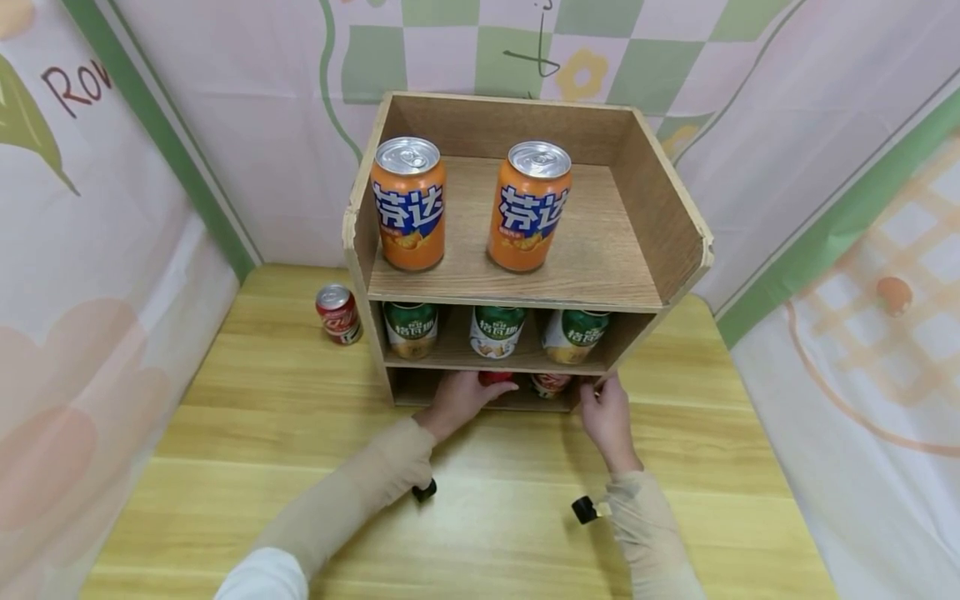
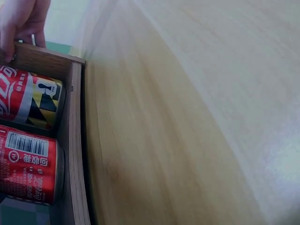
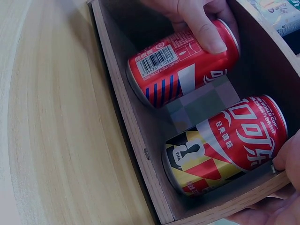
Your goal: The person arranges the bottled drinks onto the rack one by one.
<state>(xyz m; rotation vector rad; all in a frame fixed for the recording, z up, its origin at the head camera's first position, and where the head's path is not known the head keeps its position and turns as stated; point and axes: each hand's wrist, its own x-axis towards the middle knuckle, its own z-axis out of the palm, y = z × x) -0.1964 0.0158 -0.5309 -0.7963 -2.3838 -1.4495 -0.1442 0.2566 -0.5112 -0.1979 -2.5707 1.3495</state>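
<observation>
In the lowest compartment of a wooden shelf (image 1: 525, 364), my left hand (image 1: 459, 402) grips a red cola can (image 3: 187, 65), its thumb lying across the can's side. A second red cola can (image 3: 225, 145) stands to the right in that compartment, apart from the first. My right hand (image 1: 607, 417) holds the front edge of the shelf's right side panel. Its thumb is on the inner side, close to the second can; the other fingers are outside. In the left wrist view the right hand (image 2: 23, 21) curls over that panel. The head view mostly hides both lower cans.
Two orange soda cans, one at left (image 1: 408, 204) and one at middle (image 1: 529, 207), stand on the top level. Three green-and-white cans, including a middle one (image 1: 497, 331), fill the middle level. Another red can (image 1: 339, 314) stands on the table (image 1: 487, 517), left of the shelf.
</observation>
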